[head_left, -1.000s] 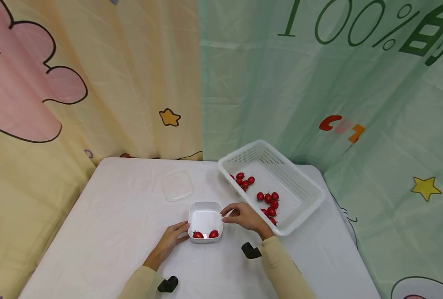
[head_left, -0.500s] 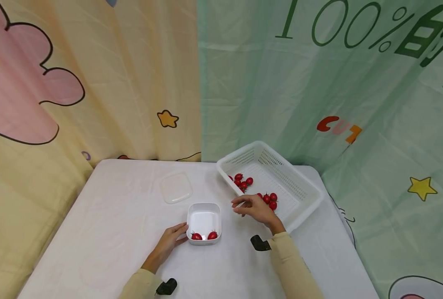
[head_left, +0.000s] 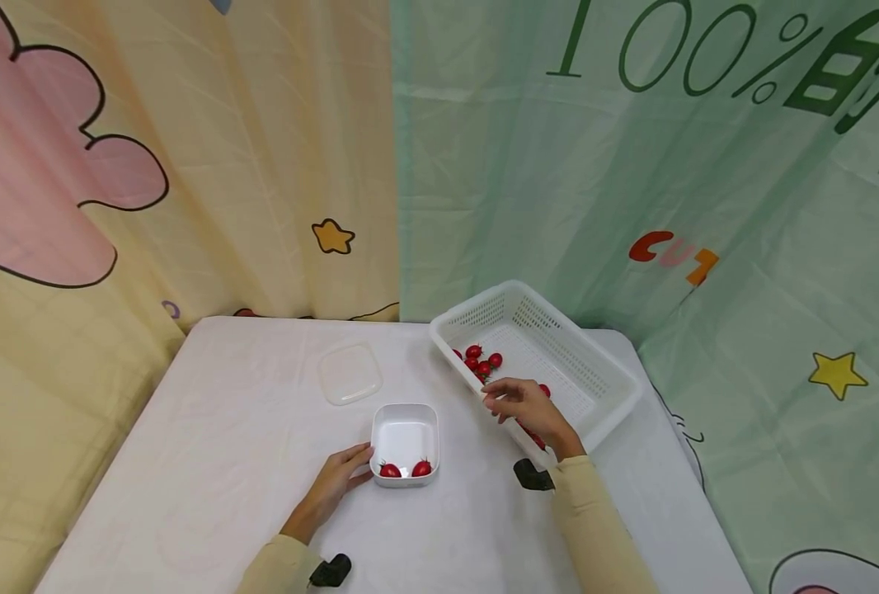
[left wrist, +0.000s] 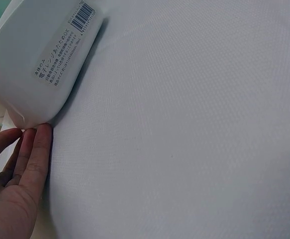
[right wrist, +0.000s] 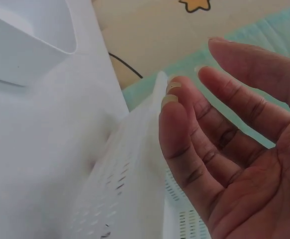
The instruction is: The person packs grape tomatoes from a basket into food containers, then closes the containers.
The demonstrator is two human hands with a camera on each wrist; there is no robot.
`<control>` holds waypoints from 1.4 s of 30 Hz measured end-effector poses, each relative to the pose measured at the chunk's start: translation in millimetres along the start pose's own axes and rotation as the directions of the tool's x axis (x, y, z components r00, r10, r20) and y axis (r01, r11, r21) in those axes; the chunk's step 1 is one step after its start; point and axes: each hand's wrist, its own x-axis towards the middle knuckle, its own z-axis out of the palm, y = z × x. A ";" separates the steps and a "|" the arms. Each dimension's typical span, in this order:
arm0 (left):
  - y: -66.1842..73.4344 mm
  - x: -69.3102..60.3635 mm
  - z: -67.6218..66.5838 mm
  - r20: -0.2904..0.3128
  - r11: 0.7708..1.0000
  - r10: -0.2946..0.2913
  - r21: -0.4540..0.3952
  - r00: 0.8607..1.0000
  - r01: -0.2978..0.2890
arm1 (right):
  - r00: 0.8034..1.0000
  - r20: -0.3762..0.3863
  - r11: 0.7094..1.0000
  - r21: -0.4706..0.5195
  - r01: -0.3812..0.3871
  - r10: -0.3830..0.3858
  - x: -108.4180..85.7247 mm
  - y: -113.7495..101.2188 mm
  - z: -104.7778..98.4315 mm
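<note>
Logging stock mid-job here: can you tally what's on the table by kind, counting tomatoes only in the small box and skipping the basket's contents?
Small white box: 1
White basket: 1
Clear lid: 1
Tomatoes in the small white box: 2
Total: 5

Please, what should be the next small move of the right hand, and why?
I would probably lower the right hand into the white basket, toward the tomatoes there: it appears empty, at the basket's edge, while the small white box holds only two tomatoes and has room.
</note>
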 end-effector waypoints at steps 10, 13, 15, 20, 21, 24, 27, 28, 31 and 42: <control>-2.5 0.7 0.3 -0.008 1.000 -0.003 -0.008 1.000 0.003 | 0.998 -0.062 1.000 -0.001 -0.023 0.023 -2.0 9.8 -28.8; -3.5 1.0 0.0 -0.008 1.000 -0.004 -0.009 1.000 0.004 | 0.997 -0.049 0.998 -0.014 -0.056 0.055 -2.8 11.8 -34.9; -2.6 0.4 0.3 -0.007 1.000 -0.003 -0.006 1.000 0.003 | 0.995 -0.038 0.996 -0.032 -0.088 0.087 -3.2 13.1 -38.8; -0.2 0.2 0.8 -0.011 1.000 -0.006 -0.005 1.000 0.006 | 0.989 -0.023 0.986 -0.070 -0.151 0.149 -1.5 17.3 -45.9; -0.2 0.5 0.8 -0.013 1.000 -0.007 -0.006 1.000 0.007 | 0.987 -0.021 0.984 -0.074 -0.159 0.158 -1.1 18.1 -46.7; 0.1 0.9 1.0 -0.019 1.000 -0.010 -0.010 1.000 0.010 | 0.984 -0.003 0.980 -0.087 -0.179 0.179 0.4 20.1 -48.6; -0.6 1.4 1.4 -0.015 1.000 -0.011 -0.012 1.000 0.011 | 0.977 0.006 0.973 -0.098 -0.211 0.212 2.1 23.0 -50.3; -0.8 1.6 1.7 -0.013 1.000 -0.010 -0.014 1.000 0.010 | 0.975 0.010 0.970 -0.099 -0.221 0.223 2.7 23.7 -51.0; -1.0 1.8 2.7 -0.006 1.000 -0.008 -0.012 1.000 0.008 | 0.963 0.003 0.958 -0.102 -0.269 0.270 4.3 26.7 -52.3; 0.4 -1.1 1.7 -0.010 1.000 0.002 -0.009 1.000 -0.002 | 0.926 0.055 0.915 -0.186 -0.358 0.374 6.5 38.3 -51.9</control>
